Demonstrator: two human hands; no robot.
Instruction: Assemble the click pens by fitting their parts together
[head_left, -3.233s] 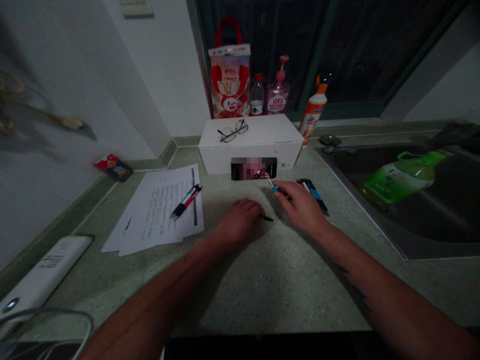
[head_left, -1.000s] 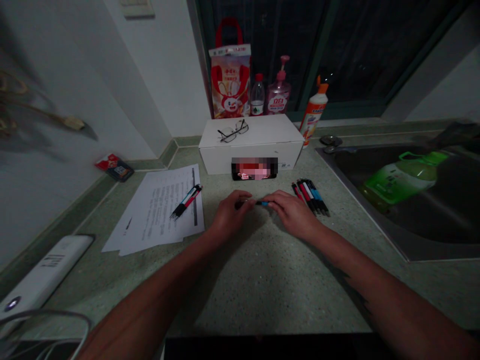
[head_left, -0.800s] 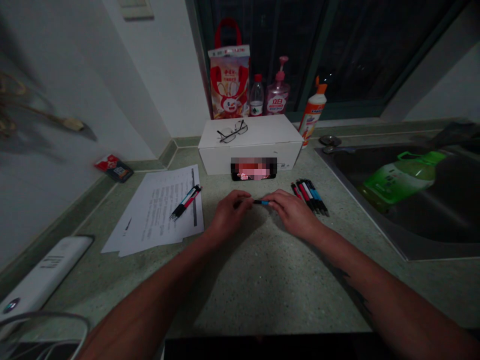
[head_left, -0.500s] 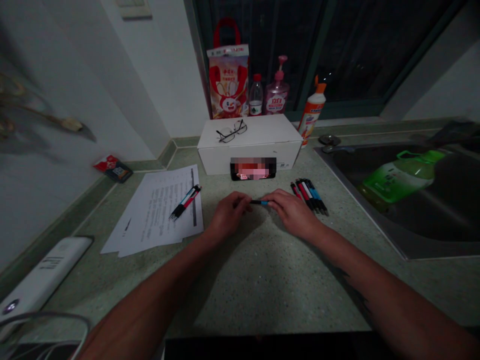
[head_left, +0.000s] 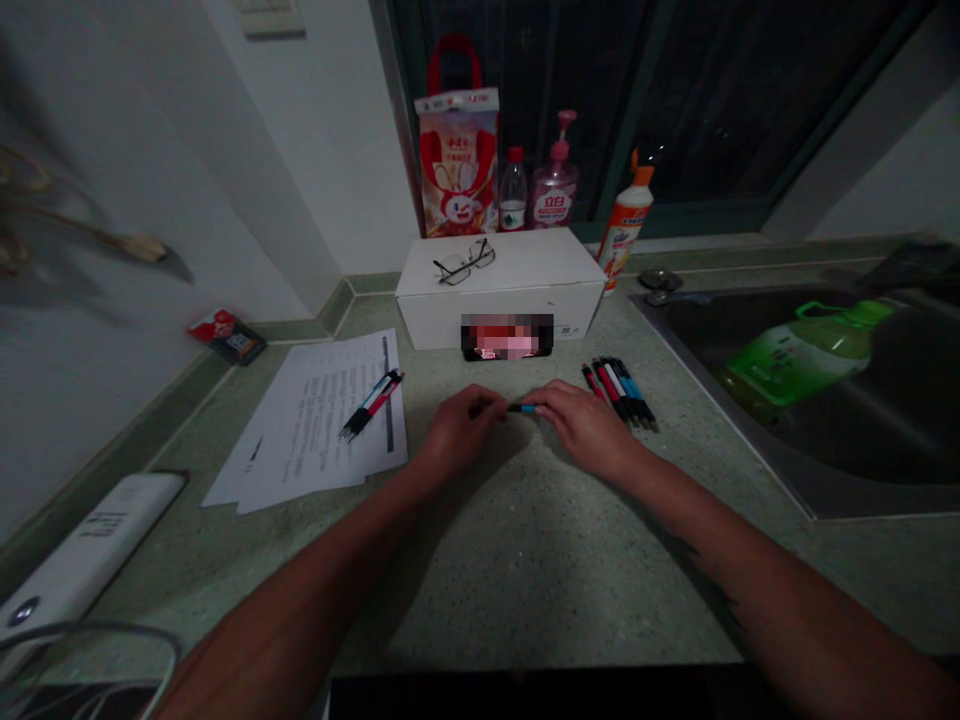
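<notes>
Between my two hands a pen (head_left: 523, 408) with a black and a blue part is held level, just above the counter. My left hand (head_left: 466, 425) is closed on its black end, fingertips pinched together. Its blue end sits in the pinch of my right hand (head_left: 581, 420). To the right of my right hand, several pens (head_left: 619, 392) in red, black, white and blue lie side by side on the counter. On the left, a few more pens (head_left: 370, 405) rest across printed sheets of paper (head_left: 300, 440).
A white box (head_left: 499, 265) carrying glasses (head_left: 465, 262) stands behind my hands, a phone (head_left: 507, 340) leaning on its front. Bottles (head_left: 555, 190) and a red bag (head_left: 459, 165) are behind it. The sink (head_left: 787, 490) holds a green jug (head_left: 806, 350). A white device (head_left: 97, 545) lies left.
My left hand has shifted very slightly to the right along the pen, so less of the black part shows. My right hand keeps its grip in nearly the same place.
</notes>
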